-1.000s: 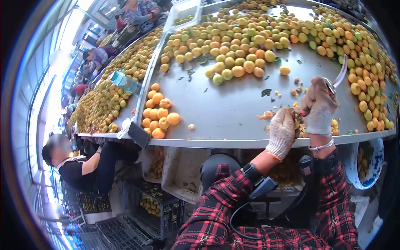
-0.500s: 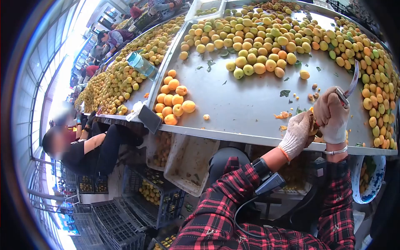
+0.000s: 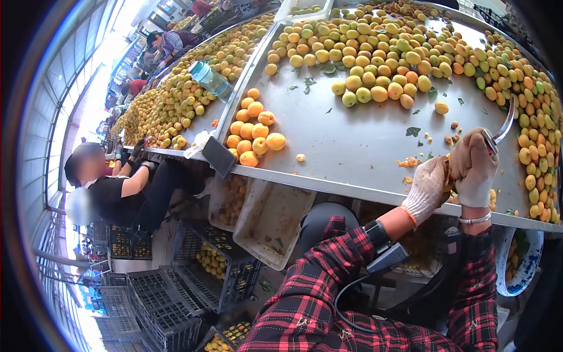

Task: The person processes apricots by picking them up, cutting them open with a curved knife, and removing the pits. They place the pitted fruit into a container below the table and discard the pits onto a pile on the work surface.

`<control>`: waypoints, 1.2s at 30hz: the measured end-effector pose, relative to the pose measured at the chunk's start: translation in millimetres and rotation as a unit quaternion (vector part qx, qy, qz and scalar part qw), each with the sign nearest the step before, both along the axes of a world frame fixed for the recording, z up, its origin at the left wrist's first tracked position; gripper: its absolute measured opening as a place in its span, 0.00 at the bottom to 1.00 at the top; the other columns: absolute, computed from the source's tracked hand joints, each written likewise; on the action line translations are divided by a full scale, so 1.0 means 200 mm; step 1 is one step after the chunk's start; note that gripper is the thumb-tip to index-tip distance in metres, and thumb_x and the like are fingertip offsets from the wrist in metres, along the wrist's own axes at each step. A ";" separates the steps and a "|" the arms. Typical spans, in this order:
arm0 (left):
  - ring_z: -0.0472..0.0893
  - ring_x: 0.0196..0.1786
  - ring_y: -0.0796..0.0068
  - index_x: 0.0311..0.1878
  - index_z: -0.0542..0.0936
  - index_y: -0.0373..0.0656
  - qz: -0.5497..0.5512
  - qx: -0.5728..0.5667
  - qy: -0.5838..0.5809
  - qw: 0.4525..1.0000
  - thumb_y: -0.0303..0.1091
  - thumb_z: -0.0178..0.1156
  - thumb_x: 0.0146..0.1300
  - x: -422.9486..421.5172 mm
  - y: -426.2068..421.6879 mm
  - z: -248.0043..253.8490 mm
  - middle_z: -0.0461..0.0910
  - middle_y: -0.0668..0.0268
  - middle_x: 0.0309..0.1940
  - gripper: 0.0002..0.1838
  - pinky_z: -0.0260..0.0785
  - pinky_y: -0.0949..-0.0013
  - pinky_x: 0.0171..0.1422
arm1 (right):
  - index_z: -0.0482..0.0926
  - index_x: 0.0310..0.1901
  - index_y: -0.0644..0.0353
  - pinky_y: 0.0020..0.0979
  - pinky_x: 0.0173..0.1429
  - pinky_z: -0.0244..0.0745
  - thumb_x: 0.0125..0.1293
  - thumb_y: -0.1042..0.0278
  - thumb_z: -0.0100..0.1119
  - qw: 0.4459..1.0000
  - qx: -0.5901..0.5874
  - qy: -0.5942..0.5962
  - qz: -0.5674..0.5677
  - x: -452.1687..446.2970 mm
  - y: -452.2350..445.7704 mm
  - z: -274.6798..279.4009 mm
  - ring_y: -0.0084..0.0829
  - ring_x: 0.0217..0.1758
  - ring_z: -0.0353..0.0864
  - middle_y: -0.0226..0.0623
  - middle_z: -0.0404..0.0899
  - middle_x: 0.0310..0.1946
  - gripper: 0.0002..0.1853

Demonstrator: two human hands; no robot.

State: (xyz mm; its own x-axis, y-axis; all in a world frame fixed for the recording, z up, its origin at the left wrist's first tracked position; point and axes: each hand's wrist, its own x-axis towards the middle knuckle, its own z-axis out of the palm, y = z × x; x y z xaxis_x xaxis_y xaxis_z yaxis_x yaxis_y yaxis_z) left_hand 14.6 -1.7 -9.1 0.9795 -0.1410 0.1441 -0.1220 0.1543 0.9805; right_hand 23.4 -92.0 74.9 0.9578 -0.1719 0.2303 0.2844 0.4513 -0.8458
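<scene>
In the head view, my right hand [image 3: 474,167], in a stained white work glove, is closed round the handle of a knife. The knife's curved blade [image 3: 507,122] sticks up and away from me past the fist. My gloved left hand [image 3: 427,186] is pressed against it, its fingers closed on an apricot that the gloves mostly hide. Both hands are over the near edge of the metal table [image 3: 352,141]. Just beyond them lie torn orange fruit scraps [image 3: 409,162] and brown pits [image 3: 450,139]. A single apricot [image 3: 441,107] lies farther off.
Heaped apricots [image 3: 375,44] cover the table's back and right side. Orange apricots [image 3: 253,130] cluster at the left, near a dark phone-like slab [image 3: 218,156]. Below are a white bin [image 3: 275,220], black crates [image 3: 167,299] and a blue-and-white basin [image 3: 522,264]. A co-worker [image 3: 126,196] sits left.
The whole view has shifted, with the table scene slightly right. The knife blade leans farther right and lower as my right wrist turns. Both hands stay together.
</scene>
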 end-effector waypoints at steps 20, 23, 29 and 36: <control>0.79 0.30 0.80 0.49 0.77 0.37 -0.132 0.027 0.127 0.983 0.41 0.66 0.61 -0.03 0.07 0.27 0.80 0.63 0.31 0.19 0.72 0.74 0.33 | 0.74 0.38 0.60 0.21 0.19 0.48 0.74 0.50 0.55 1.000 0.021 0.015 -0.017 0.04 -0.17 -0.03 0.14 0.16 0.53 0.19 0.56 0.17 0.18; 0.82 0.39 0.76 0.54 0.77 0.35 -0.121 0.072 0.029 0.990 0.35 0.69 0.55 -0.01 0.09 0.22 0.83 0.60 0.36 0.25 0.75 0.71 0.47 | 0.75 0.40 0.61 0.21 0.18 0.48 0.74 0.52 0.55 0.999 0.042 0.017 0.001 0.05 -0.17 -0.07 0.14 0.16 0.52 0.19 0.56 0.18 0.17; 0.83 0.43 0.68 0.51 0.79 0.35 -0.150 0.048 0.025 0.987 0.34 0.68 0.55 -0.02 0.11 0.25 0.83 0.53 0.40 0.21 0.74 0.67 0.52 | 0.75 0.41 0.61 0.21 0.19 0.48 0.76 0.54 0.53 0.998 0.040 -0.005 0.038 0.06 -0.19 -0.06 0.14 0.16 0.52 0.20 0.55 0.18 0.16; 0.82 0.45 0.61 0.50 0.80 0.40 -0.116 0.066 -0.030 0.991 0.34 0.69 0.51 -0.02 0.13 0.23 0.81 0.52 0.40 0.21 0.73 0.65 0.53 | 0.72 0.39 0.60 0.22 0.22 0.50 0.77 0.54 0.50 0.996 -0.060 -0.043 0.058 0.01 -0.17 -0.03 0.15 0.18 0.51 0.21 0.54 0.18 0.16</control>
State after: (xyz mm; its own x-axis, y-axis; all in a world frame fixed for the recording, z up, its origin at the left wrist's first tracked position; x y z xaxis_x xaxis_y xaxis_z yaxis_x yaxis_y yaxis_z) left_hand 11.3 25.2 36.3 0.9086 -0.3827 0.1670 -0.1579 0.0554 0.9859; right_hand 25.3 -126.6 68.4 0.9457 -0.0269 0.3239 0.3091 0.3824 -0.8708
